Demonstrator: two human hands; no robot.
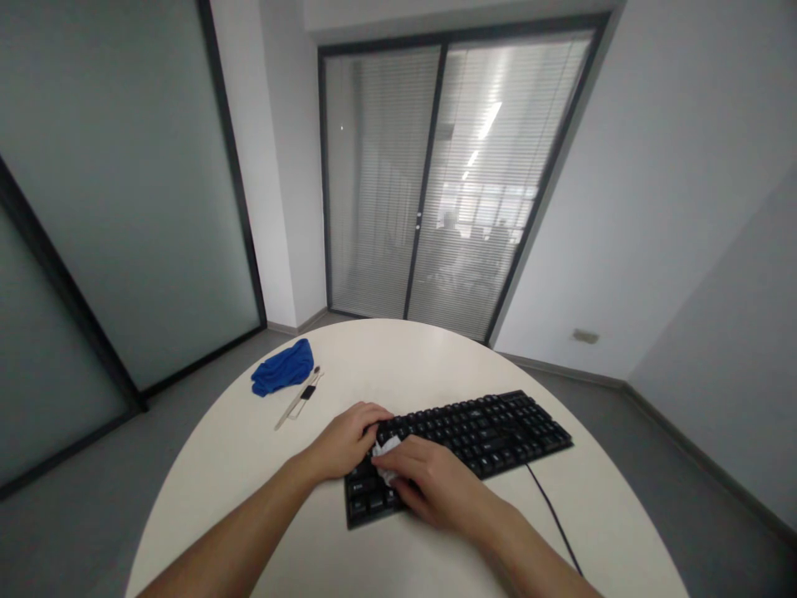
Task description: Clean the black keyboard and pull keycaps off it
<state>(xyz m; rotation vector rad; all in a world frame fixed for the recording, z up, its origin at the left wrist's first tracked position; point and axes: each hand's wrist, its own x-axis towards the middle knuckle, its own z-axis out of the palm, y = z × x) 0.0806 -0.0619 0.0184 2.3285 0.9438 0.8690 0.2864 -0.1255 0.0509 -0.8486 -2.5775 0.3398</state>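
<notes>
A black keyboard (491, 433) lies at a slant on the table, its left end toward me. My left hand (349, 438) grips its upper left edge, with the fingers bent over the rim. In my right hand (432, 482) is a crumpled white tissue (389, 447), pinched between the fingers and pressed on the keys near the left end. Both hands are close together, and the right one covers part of the keys and of the tissue.
A round cream table (205, 482) holds a bunched blue cloth (283, 368) at the far left. Beside it lie a thin wooden brush (295, 400) with a dark tip and a small wire tool (307, 393) with a black middle. The keyboard's cable (556, 519) runs toward me.
</notes>
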